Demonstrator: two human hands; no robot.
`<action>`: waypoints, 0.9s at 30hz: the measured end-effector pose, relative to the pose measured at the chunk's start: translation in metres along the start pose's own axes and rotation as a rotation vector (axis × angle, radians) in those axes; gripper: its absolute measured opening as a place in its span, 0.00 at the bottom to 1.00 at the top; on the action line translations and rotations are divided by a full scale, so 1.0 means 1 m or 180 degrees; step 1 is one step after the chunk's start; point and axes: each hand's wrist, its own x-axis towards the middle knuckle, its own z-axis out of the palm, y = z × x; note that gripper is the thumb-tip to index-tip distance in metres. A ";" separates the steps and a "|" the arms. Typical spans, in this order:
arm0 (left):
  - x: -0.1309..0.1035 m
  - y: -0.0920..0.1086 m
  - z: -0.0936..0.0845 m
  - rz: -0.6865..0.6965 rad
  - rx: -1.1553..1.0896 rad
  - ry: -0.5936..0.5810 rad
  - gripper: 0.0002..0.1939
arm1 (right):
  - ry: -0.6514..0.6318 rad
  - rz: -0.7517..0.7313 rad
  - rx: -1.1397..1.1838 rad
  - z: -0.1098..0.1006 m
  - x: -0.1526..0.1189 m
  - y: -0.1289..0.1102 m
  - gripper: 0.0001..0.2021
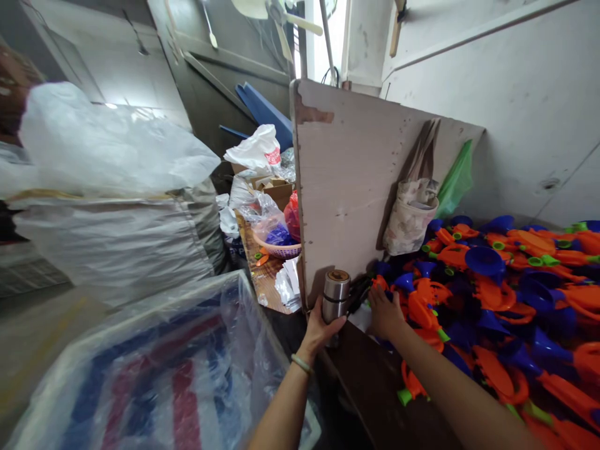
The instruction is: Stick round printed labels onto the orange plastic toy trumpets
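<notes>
A steel thermos [336, 294] with a brownish lid top stands upright at the near end of the upright white board. My left hand [319, 328], a bangle at its wrist, has its thumb and fingers wrapped around the lower part of the thermos. To the right, my right hand [385, 310] is at the left edge of a pile of orange and blue plastic toys [424, 306], fingers spread and palm down, holding nothing that shows. Some black objects [360, 290] lie between the thermos and my right hand.
The upright board [347, 187] carries a cloth bag [411, 215] and a green plastic bag [457, 181]. At the left is a striped, plastic-lined container [182, 375], with large white sacks [112, 237] behind. A pink basket [284, 251] sits on a wooden surface.
</notes>
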 end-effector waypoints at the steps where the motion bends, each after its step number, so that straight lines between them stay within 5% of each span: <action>1: 0.004 -0.002 0.006 -0.0009 0.0008 0.0043 0.33 | -0.0026 0.0033 -0.0031 0.001 -0.001 0.004 0.51; 7: 0.024 -0.008 0.037 0.0112 0.0027 0.0096 0.35 | 0.0160 0.0184 -0.0158 0.007 -0.025 0.041 0.37; 12: 0.024 -0.006 0.042 0.0250 0.0136 -0.0059 0.38 | 0.0468 0.0091 -0.0215 0.012 -0.047 0.061 0.30; 23: 0.020 -0.012 0.042 0.0360 0.0644 -0.0089 0.47 | 0.0987 -0.0124 -0.0204 0.072 -0.101 0.028 0.23; 27: -0.024 -0.025 0.016 0.0336 0.0851 0.0320 0.42 | 0.0951 0.0030 -0.0022 0.078 -0.130 0.014 0.24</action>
